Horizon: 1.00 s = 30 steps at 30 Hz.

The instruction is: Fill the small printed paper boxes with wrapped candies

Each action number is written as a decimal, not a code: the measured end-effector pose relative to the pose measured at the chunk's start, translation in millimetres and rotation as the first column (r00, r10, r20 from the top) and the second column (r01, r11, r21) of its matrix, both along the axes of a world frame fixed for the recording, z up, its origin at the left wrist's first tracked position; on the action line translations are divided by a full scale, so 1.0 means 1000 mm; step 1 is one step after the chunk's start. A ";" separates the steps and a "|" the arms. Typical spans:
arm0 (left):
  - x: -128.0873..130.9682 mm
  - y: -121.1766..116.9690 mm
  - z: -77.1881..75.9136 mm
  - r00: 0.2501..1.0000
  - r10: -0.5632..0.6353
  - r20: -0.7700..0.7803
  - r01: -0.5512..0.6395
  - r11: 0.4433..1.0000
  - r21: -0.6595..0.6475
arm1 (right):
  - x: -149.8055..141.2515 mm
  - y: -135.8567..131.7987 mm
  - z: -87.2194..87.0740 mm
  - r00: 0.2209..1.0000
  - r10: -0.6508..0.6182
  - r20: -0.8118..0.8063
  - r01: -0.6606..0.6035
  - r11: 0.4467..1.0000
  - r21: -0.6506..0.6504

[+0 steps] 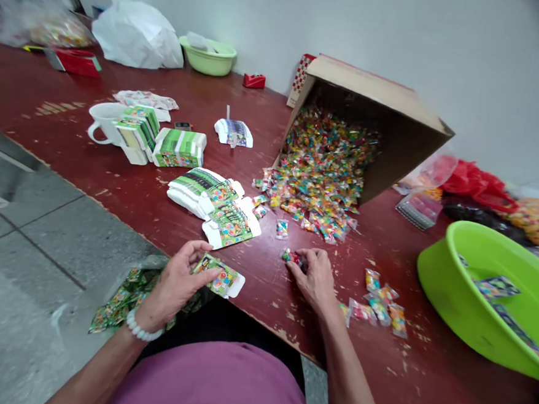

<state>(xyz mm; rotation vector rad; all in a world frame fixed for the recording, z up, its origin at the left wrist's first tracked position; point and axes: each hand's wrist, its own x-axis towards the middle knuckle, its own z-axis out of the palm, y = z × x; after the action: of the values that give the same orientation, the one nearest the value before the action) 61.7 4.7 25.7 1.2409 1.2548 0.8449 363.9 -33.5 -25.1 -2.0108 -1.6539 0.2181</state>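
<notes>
My left hand (185, 276) grips a small green printed candy box (220, 277) at the table's front edge; the box's white end flap sticks out to the right. On the tabletop, my right hand (314, 273) has its fingers closed on a clear candy packet (288, 256) with colourful pieces inside. Just beyond it lies a single candy packet (282, 229). Flat unfolded boxes (233, 224) lie beyond my left hand, beside a fanned stack of flat boxes (191, 190). A tipped cardboard carton (408, 131) spills many candy packets (318, 168) onto the table.
Several loose packets (380, 305) lie right of my right arm, near a green basin (435, 269) holding printed boxes. Bundled boxes (179, 148) stand by a white mug (104, 119) at the left. Below the table edge sits a bag of green packs (122, 299).
</notes>
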 end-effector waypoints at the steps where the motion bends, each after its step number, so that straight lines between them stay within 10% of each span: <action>1: -0.004 0.001 0.001 0.998 -0.037 -0.052 0.037 0.999 0.004 | 0.000 -0.001 -0.001 1.000 0.009 0.003 -0.009 1.000 0.000; 7: -0.019 0.005 0.003 0.910 -0.300 -0.286 0.302 0.953 -0.038 | 0.009 -0.009 0.001 0.992 0.102 -0.073 -0.101 0.995 0.017; 17: -0.027 0.004 0.012 0.887 -0.334 -0.320 0.345 0.938 -0.024 | 0.008 -0.015 0.007 0.972 0.125 -0.200 -0.124 0.992 0.020; 22: -0.028 0.006 0.025 0.974 -0.213 0.082 0.223 0.964 -0.143 | 0.008 -0.016 0.011 0.967 0.112 -0.228 -0.110 0.994 0.023; 30: -0.026 0.006 0.019 0.790 -0.062 0.610 0.377 0.834 -0.402 | 0.013 -0.013 0.008 0.954 0.082 -0.288 -0.081 0.997 0.016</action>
<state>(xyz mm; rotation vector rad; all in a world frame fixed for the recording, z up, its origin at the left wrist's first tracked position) 35.4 10.7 45.0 0.6085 0.7286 0.5852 376.6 -46.3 -16.7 -1.8089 -1.5491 0.5130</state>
